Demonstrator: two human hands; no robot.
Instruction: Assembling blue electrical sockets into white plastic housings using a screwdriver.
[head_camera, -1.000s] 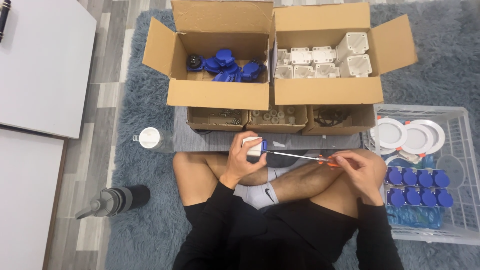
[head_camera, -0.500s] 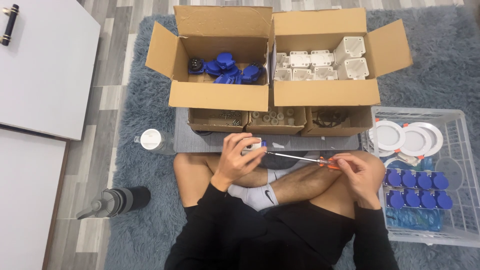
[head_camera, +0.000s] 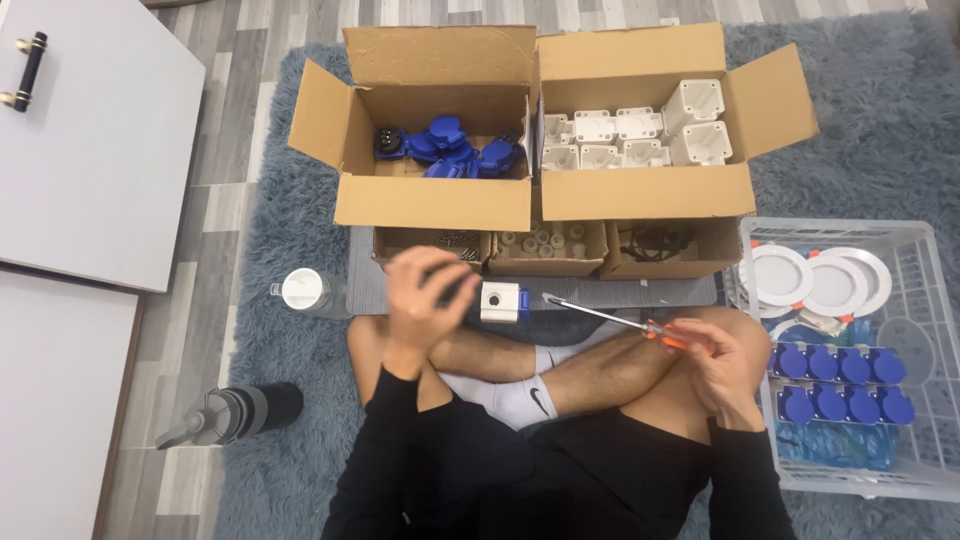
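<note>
1. Your right hand (head_camera: 718, 365) grips a screwdriver (head_camera: 615, 320) by its orange handle, tip pointing left at the white box (head_camera: 500, 301).
2. Your left hand (head_camera: 425, 298) is blurred, fingers loosely curled just left of that box; can't tell if it touches.
3. Beyond: three small trays, then two open cartons, blue parts (head_camera: 450, 148) left, white housings (head_camera: 640, 135) right.
</note>
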